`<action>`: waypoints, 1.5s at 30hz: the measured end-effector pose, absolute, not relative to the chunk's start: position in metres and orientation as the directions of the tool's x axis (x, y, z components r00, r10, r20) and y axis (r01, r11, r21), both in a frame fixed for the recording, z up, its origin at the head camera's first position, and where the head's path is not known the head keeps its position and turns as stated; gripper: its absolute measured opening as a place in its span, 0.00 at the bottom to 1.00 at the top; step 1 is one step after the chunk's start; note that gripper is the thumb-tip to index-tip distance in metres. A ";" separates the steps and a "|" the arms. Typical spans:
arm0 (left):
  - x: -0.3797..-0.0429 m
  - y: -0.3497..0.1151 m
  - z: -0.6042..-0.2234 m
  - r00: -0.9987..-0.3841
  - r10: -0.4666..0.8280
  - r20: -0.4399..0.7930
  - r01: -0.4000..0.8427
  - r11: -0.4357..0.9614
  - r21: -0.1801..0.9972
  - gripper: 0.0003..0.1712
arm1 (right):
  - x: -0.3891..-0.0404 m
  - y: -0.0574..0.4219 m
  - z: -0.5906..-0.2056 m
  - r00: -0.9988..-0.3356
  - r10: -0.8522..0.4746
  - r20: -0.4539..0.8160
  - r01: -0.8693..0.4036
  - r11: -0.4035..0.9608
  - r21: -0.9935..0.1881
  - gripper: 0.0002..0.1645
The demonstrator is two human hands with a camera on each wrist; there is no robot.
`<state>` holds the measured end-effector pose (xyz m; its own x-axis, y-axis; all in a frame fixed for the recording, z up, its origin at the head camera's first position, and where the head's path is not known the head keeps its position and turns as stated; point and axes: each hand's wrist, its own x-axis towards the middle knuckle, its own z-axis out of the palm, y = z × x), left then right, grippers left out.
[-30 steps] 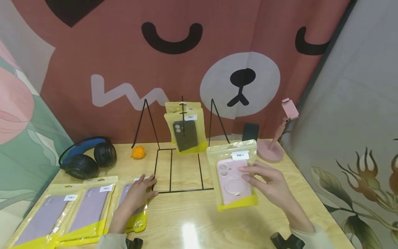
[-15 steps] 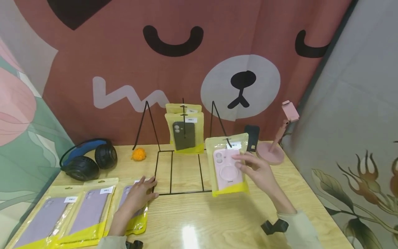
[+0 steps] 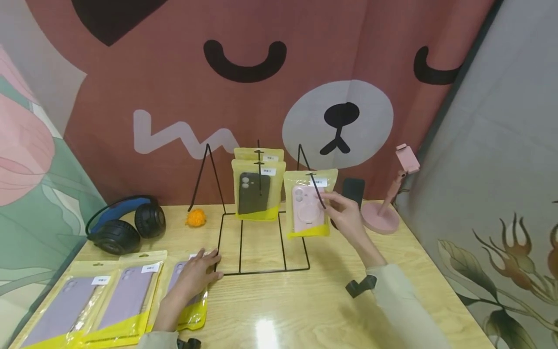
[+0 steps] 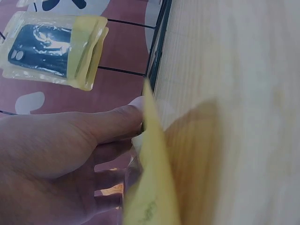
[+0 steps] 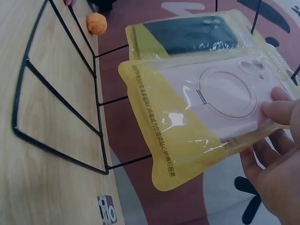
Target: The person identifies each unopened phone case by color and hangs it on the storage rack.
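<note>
My right hand (image 3: 346, 215) pinches the right edge of a yellow clear-front package with a pink phone case (image 3: 305, 208) in it. The rack's right hook (image 3: 317, 190) passes through the package's top hole and lies over its front. Thumb and curled fingers (image 5: 276, 110) show at the package's side in the right wrist view. My left hand (image 3: 196, 274) rests with spread, relaxed fingers at the front left corner of the black wire rack (image 3: 266, 273). It lies over a packaged purple phone case (image 3: 192, 312). Two packages with a dark phone case (image 3: 254, 193) in front hang on the middle hook.
Two more packaged purple phone cases (image 3: 124, 295) lie at the table's left. Black headphones (image 3: 126, 225) and an orange ball (image 3: 196, 218) sit behind. A pink phone stand (image 3: 381, 215) and a dark phone-shaped object (image 3: 353, 189) are at the back right.
My right hand has moved the packaged pink phone case back, up and left, and the right hook now runs through its hole. The left hand has stayed at the rack's corner.
</note>
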<state>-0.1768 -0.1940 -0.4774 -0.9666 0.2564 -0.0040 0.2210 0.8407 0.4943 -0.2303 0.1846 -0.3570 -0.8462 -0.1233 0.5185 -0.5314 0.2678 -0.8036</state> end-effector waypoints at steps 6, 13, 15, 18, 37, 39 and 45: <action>-0.173 -0.195 -0.478 -0.966 0.258 -0.005 0.222 0.843 0.490 0.30 | -0.250 0.174 -0.363 -0.861 -0.084 0.502 -0.507 0.235 -0.830 0.13; -0.165 -0.193 -0.487 -0.963 0.271 0.003 0.238 0.839 0.490 0.29 | -0.256 0.174 -0.379 -0.875 -0.056 0.481 -0.479 0.242 -0.844 0.12; -0.166 -0.191 -0.488 -0.962 0.272 0.014 0.244 0.839 0.486 0.29 | -0.256 0.176 -0.380 -0.871 -0.051 0.488 -0.484 0.246 -0.840 0.12; -0.172 -0.188 -0.489 -0.961 0.274 0.034 0.256 0.840 0.477 0.28 | -0.254 0.182 -0.379 -0.867 -0.025 0.497 -0.487 0.248 -0.837 0.11; -0.181 -0.191 -0.476 -0.971 0.239 0.011 0.216 0.855 0.471 0.29 | -0.201 0.206 -0.436 -0.931 -0.203 0.304 -0.361 0.639 -0.679 0.16; -0.180 -0.192 -0.476 -0.971 0.240 0.010 0.216 0.856 0.470 0.29 | -0.199 0.199 -0.444 -0.918 -0.322 0.233 -0.393 0.647 -0.653 0.22; -0.176 -0.193 -0.476 -0.973 0.232 -0.003 0.203 0.856 0.476 0.29 | -0.203 0.186 -0.462 -0.855 -0.519 0.023 -0.428 0.678 -0.597 0.40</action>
